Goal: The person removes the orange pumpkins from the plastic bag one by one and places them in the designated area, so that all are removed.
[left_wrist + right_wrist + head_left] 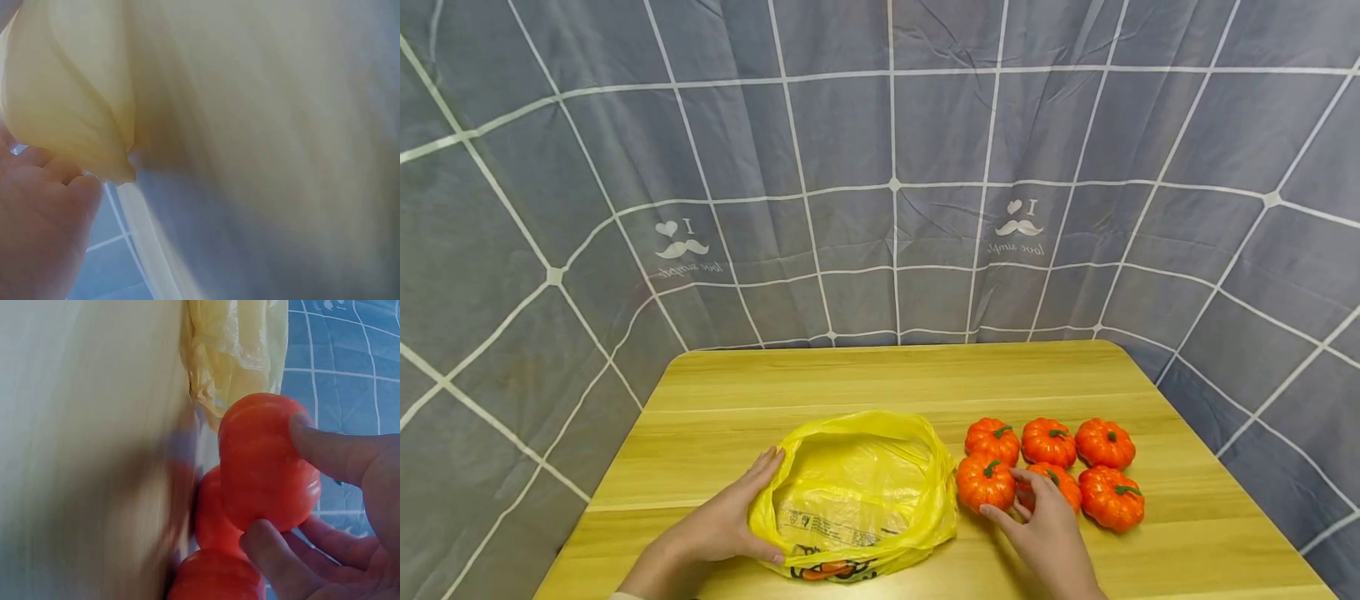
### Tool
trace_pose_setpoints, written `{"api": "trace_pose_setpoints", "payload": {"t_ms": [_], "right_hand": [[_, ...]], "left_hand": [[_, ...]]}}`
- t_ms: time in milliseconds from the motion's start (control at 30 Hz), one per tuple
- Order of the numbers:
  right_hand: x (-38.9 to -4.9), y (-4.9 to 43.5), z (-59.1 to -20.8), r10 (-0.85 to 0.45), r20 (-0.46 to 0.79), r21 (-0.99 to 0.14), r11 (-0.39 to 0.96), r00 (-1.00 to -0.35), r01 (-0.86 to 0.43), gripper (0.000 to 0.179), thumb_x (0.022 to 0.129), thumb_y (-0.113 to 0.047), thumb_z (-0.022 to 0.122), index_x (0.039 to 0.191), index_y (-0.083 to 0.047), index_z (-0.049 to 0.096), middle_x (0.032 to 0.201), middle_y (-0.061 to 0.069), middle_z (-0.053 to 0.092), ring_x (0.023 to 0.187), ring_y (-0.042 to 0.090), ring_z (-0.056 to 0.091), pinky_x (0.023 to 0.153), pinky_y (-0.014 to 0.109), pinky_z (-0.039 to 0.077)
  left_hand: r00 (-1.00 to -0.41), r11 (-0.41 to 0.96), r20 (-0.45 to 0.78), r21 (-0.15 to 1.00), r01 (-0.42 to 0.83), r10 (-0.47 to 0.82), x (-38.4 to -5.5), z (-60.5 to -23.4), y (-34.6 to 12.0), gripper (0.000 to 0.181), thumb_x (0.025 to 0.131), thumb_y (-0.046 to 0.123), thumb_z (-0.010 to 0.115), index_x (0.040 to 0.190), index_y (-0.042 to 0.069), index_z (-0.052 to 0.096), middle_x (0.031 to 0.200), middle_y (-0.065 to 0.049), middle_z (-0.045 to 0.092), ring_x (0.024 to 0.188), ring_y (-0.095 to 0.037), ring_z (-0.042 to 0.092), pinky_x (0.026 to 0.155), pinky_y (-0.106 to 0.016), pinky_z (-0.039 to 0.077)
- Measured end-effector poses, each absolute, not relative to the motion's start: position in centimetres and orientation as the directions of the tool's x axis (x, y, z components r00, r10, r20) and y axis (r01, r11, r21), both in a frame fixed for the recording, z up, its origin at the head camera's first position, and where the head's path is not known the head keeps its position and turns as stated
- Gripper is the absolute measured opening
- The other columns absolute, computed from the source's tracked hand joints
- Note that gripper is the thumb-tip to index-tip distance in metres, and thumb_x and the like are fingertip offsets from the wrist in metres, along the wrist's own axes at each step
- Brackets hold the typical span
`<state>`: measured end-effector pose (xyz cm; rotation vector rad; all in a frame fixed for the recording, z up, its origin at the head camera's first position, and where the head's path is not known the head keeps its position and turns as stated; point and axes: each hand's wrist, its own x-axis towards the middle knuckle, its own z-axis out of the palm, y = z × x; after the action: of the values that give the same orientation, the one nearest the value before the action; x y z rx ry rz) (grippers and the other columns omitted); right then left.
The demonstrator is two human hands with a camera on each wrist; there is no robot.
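Note:
A small orange toy pumpkin [986,482] with a green stem is held between the thumb and fingers of my right hand [1051,535]. In the right wrist view this pumpkin [265,464] is lifted off the table, beside the bag. A yellow plastic bag [942,521] stands with its mouth wide open at the middle front of the table, dark print on its front. My left hand [724,518] rests spread against the bag's left side, thumb low at the front, fingers farther back. The left wrist view shows its palm beside the yellow film [75,94].
Right of the bag, more orange pumpkins sit in two rows: a back row with a left one [992,439], a middle one [1048,442] and a right one [1105,443], and a front pumpkin [1111,498]. A grey gridded curtain [850,233] surrounds the wooden table [880,379].

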<state>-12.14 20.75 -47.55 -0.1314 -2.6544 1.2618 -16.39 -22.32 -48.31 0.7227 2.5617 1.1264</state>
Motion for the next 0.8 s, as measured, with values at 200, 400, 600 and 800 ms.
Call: {"api": "trace_pose_setpoints", "payload": {"t_ms": [200,400,600,800], "right_hand": [[-11.8,20.5,-47.7,0.15,0.163,-0.67,0.742,-0.975,0.002,0.069,0.078,-0.021,0.089,0.129,0.011,0.057,0.122,0.023,0.056,0.111,0.036,0.06,0.087,0.038,0.056],[-11.6,20.3,-47.9,0.098,0.285,-0.541,0.837,-0.953,-0.076,0.067,0.076,-0.023,0.09,0.126,0.01,0.061,0.117,0.025,0.063,0.106,0.04,0.062,0.091,0.053,0.051],[-11.3,20.3,-47.7,0.087,0.331,-0.53,0.841,-0.94,-0.108,0.069,0.074,-0.02,0.091,0.128,0.01,0.06,0.121,0.028,0.063,0.112,0.045,0.061,0.094,0.055,0.05],[-11.3,20.6,-46.9,0.145,0.311,-0.568,0.821,-0.939,-0.061,0.082,0.081,-0.036,0.086,0.142,0.005,0.05,0.131,0.027,0.058,0.117,0.045,0.058,0.095,0.059,0.047]], "left_hand": [[-0.845,0.579,-0.036,0.744,0.334,0.534,-16.5,-48.4,-22.3,0.134,0.067,0.048,0.091,0.161,0.0,0.008,0.164,-0.026,-0.003,0.147,-0.049,0.0,0.11,-0.067,0.01],[-0.846,0.576,-0.033,0.746,0.334,0.533,-16.4,-48.4,-22.3,0.134,0.066,0.049,0.091,0.16,-0.001,0.009,0.164,-0.026,-0.004,0.147,-0.049,0.0,0.111,-0.066,0.01],[-0.846,0.575,-0.042,0.752,0.324,0.532,-16.5,-48.3,-22.3,0.134,0.067,0.047,0.091,0.16,0.0,0.008,0.164,-0.027,-0.004,0.147,-0.049,-0.001,0.111,-0.066,0.009],[-0.849,0.578,-0.043,0.75,0.321,0.527,-16.5,-48.3,-22.3,0.134,0.066,0.047,0.092,0.16,0.0,0.009,0.163,-0.028,-0.003,0.147,-0.05,0.0,0.111,-0.066,0.01]]}}
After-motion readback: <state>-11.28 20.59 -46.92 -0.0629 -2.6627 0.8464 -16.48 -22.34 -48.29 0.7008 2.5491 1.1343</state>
